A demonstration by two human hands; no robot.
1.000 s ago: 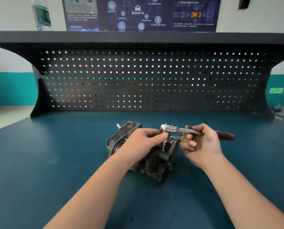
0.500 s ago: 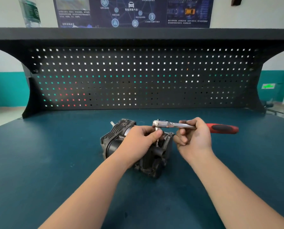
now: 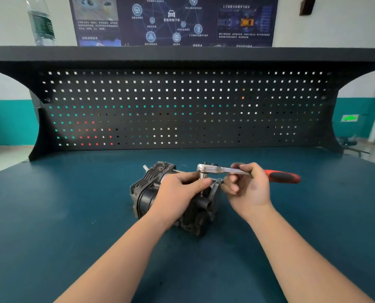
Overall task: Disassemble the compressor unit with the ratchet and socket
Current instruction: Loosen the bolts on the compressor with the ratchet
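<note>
A dark grey finned compressor unit (image 3: 148, 185) lies on the blue-green bench top (image 3: 73, 215) at its middle. My left hand (image 3: 177, 192) rests over the compressor's top, thumb and fingers pinching the socket (image 3: 202, 177) that hangs under the ratchet head. The ratchet (image 3: 212, 169) lies level above the unit, its red and black handle (image 3: 282, 176) pointing right. My right hand (image 3: 248, 186) grips the steel shank of the ratchet between head and handle. My left hand hides where the socket meets the compressor.
A black pegboard back panel (image 3: 182, 110) with a shelf above stands at the bench's far edge. A plastic water bottle (image 3: 41, 22) stands on the shelf at the left. A dark poster (image 3: 173, 18) hangs on the wall behind.
The ratchet handle has swung a little, its red end now farther right and level. Both hands keep their hold. The camera shifted slightly.
</note>
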